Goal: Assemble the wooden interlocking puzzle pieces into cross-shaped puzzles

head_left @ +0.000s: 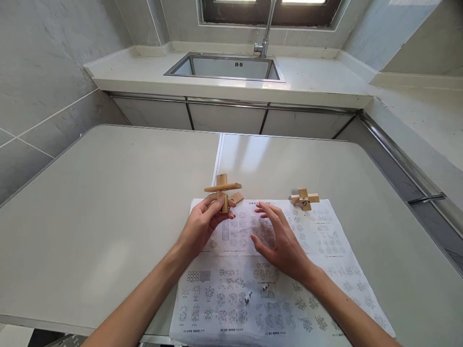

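My left hand is closed around a group of interlocked wooden puzzle pieces, held up over the top left of a printed sheet. One long piece crosses the upright one near its top. Behind those fingers shows another small wooden piece; whether it touches the held ones I cannot tell. My right hand hovers over the sheet with thumb and fingers apart and nothing in it. To its right, a cross-shaped wooden puzzle with a dark mark on its face rests at the sheet's upper edge.
The large sheet of printed puzzle diagrams lies creased on a pale table, with small tears near its middle. Past the table's far edge is a counter with a steel sink and a faucet. Tiled walls stand on both sides.
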A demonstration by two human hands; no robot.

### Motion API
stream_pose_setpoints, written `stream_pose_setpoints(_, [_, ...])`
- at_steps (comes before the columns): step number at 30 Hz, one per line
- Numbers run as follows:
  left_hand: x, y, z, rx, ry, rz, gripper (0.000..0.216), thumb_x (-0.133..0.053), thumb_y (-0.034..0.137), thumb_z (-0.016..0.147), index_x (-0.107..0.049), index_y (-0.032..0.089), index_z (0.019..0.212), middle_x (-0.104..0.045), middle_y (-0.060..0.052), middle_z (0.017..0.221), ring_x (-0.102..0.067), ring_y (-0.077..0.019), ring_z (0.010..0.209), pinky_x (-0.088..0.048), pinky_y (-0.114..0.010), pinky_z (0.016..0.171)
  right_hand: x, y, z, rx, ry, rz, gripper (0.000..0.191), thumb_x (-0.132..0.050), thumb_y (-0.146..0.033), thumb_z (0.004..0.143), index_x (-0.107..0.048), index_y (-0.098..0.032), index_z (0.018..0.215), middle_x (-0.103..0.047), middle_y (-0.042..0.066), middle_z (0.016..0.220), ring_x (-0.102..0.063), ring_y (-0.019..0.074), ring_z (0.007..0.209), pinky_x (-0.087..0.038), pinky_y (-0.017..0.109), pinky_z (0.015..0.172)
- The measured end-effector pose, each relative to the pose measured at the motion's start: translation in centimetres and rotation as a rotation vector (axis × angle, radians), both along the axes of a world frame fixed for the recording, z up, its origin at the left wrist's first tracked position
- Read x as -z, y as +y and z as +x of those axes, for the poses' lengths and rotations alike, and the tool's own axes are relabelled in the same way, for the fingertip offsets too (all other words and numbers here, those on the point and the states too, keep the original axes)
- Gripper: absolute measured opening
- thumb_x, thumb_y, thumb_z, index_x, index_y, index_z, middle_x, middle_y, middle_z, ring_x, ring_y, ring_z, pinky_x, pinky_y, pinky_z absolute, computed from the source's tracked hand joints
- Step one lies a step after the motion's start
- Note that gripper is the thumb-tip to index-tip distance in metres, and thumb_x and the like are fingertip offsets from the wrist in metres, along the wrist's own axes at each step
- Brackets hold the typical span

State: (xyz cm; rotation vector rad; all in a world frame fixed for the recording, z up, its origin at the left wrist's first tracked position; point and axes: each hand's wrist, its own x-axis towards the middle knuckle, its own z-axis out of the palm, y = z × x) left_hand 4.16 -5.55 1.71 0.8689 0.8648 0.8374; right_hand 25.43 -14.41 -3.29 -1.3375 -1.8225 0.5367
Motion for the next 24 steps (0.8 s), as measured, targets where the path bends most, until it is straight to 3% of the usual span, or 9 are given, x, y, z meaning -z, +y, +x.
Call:
stream_pose_setpoints(5, [-0.9,0.0,0.0,-0.104,0.260,0.212,0.032,-0.067,0.049,0.098,-0.073,0.018,0.096,-0.077,-0.007,0.098,-0.071,-0.0234,0.099,-0.052,-0.037,0.101,0.0,-0.1,0.0,-0.005,-0.007,-0.004,0.074,-0.061,-0.020,0.099,-0.025,-0.031,0.163,-0.049,0.014,0.146,-0.057,0.0297,0.129,-0.057,0.053,0.106])
stream_pose_setpoints(8, [-0.9,-0.1,0.2,-0.131,0.358,0.258,0.032,-0.066,0.050,0.098,-0.071,0.019,0.099,-0.080,-0.009,0.102,-0.073,-0.0264,0.103,-0.052,-0.039,0.101,0.0,-0.1,0.1,-0.008,-0.021,-0.001,0.072,-0.060,-0.019,0.099,-0.027,-0.030,0.162,-0.049,0.015,0.145,-0.058,0.0295,0.129,-0.058,0.052,0.106])
stream_pose_setpoints(12, [-0.4,-0.3,0.4,-0.071,0.401,0.297,0.032,-0.064,0.050,0.098,-0.070,0.019,0.097,-0.081,-0.010,0.105,-0.073,-0.0273,0.109,-0.050,-0.040,0.104,0.0,0.0,0.1,-0.011,-0.042,0.014,0.068,-0.059,-0.020,0.099,-0.031,-0.030,0.160,-0.049,0.015,0.147,-0.056,0.0316,0.133,-0.059,0.053,0.106])
stream_pose_setpoints(16, [-0.1,-0.7,0.7,-0.010,0.410,0.295,0.034,-0.063,0.052,0.099,-0.069,0.019,0.098,-0.081,-0.010,0.105,-0.072,-0.0273,0.112,-0.049,-0.039,0.105,-0.1,0.1,0.1,-0.014,-0.070,0.008,0.064,-0.059,-0.019,0.099,-0.036,-0.030,0.158,-0.047,0.015,0.153,-0.048,0.0327,0.145,-0.052,0.056,0.115])
stream_pose_setpoints(24, [-0.2,-1.7,1.3,0.162,0.304,0.255,0.034,-0.063,0.050,0.100,-0.067,0.018,0.112,-0.080,-0.009,0.102,-0.074,-0.0241,0.098,-0.055,-0.036,0.094,-0.1,0.0,0.0,-0.045,-0.153,-0.014,0.064,-0.063,-0.026,0.100,-0.037,-0.030,0.159,-0.038,0.013,0.166,-0.040,0.0339,0.152,-0.047,0.059,0.119])
